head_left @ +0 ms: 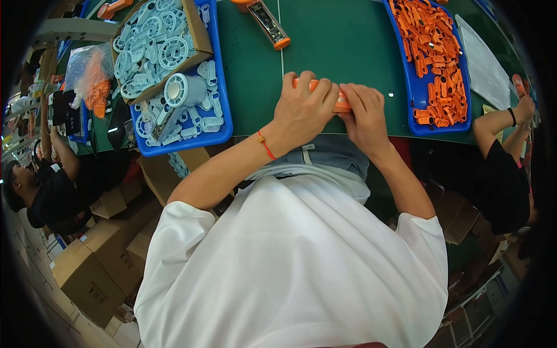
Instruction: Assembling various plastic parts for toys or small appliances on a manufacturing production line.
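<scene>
Close to the near edge of the green table, both hands grip an orange plastic piece, most of it hidden by fingers. My left hand, with a red cord bracelet at its wrist, is closed over the piece's left part. From the other side, my right hand has its fingers bent over the right end and its thumb below. Farther off on the table lies an orange-ended device with a circuit board showing along its open side.
At left, a blue tray holds pale blue plastic parts and a cardboard box of more. A blue tray of small orange parts stands right, beside a whitish flat sheet. Co-workers sit on both sides. Cartons stand lower left.
</scene>
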Demonstrator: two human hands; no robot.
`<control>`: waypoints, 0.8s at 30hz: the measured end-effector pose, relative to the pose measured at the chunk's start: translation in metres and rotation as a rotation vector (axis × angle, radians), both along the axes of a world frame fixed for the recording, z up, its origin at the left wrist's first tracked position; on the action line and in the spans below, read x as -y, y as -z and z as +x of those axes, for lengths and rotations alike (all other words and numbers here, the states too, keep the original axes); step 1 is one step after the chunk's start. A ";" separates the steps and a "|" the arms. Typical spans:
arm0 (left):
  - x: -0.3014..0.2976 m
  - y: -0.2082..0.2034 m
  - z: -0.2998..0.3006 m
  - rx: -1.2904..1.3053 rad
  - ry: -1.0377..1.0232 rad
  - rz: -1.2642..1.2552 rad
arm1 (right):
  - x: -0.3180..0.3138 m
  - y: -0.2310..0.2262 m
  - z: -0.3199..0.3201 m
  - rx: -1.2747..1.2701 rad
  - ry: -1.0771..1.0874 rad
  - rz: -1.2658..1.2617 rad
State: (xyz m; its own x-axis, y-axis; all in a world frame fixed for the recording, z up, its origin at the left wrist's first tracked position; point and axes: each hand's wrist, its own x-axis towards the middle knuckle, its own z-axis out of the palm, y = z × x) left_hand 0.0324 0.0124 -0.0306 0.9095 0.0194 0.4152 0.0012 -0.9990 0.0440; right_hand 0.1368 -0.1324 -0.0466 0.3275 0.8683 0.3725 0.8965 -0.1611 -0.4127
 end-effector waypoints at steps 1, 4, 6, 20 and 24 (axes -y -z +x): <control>-0.001 -0.002 0.001 -0.013 -0.003 -0.057 | -0.001 -0.002 0.001 -0.045 0.000 -0.008; -0.005 0.000 0.000 -0.057 -0.004 -0.150 | -0.006 -0.017 0.008 -0.143 -0.031 -0.053; -0.006 -0.008 -0.002 -0.084 0.005 -0.189 | -0.006 -0.024 0.008 -0.190 -0.055 -0.093; -0.069 -0.095 0.029 0.169 -0.027 -0.906 | -0.183 -0.044 0.181 -1.144 0.223 0.384; -0.123 -0.095 0.141 -0.062 -0.095 -0.689 | -0.236 0.020 0.280 -0.359 0.787 0.243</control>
